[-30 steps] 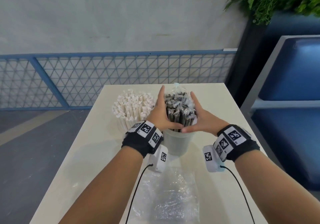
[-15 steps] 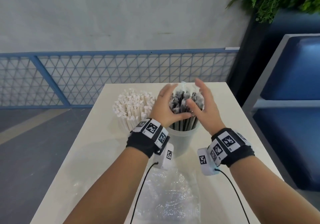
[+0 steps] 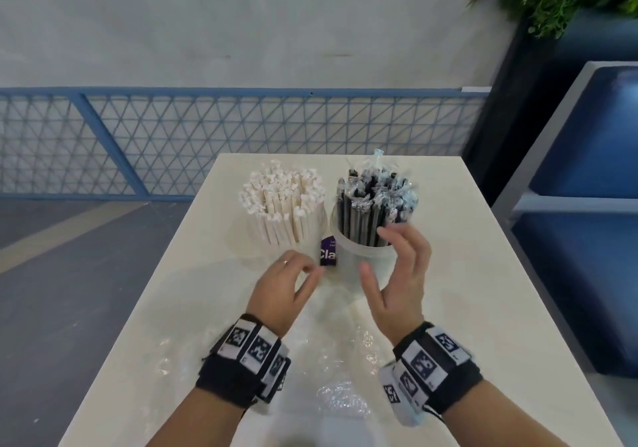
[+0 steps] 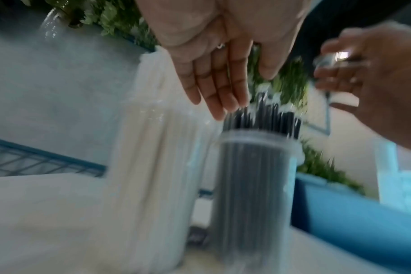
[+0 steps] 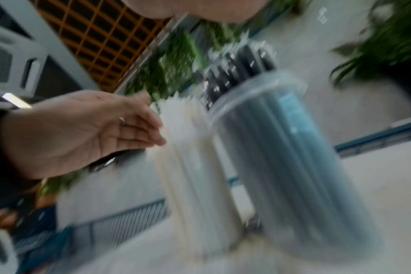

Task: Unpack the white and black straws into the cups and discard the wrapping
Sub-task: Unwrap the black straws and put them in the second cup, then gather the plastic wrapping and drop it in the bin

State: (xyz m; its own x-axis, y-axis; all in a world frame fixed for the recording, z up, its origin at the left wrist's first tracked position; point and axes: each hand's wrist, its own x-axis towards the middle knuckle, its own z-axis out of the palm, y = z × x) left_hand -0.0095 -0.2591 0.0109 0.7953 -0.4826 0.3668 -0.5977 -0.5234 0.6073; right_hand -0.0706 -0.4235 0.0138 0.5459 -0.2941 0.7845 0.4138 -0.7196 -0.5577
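Black straws: 1 bundle, too many to count singly, each in a clear sleeve; long axes near upright, tops fanning slightly away from the person; they stand in the right cup
Right cup: 1 translucent plastic cup, upright on the table, just beside the left cup
White straws: 1 bundle, paper-wrapped, long axes near upright, crimped ends up; they stand in the left cup
Left cup: 1 clear cup, mostly hidden by its straws
Cups in all: 2, side by side, well back on the table
Right hand: fingers relaxed and spread, palm toward the right cup's near right side, holding nothing; whether it touches the cup I cannot tell
Left hand: fingers loosely extended, low in front of the left cup, holding nothing
Purple label: 1, between the 2 cups, white letters "Cla" visible
Wrapping: clear crumpled plastic lying flat on the near part of the table, between the wrists
Table: 1, cream top
Wrist views: both blurred
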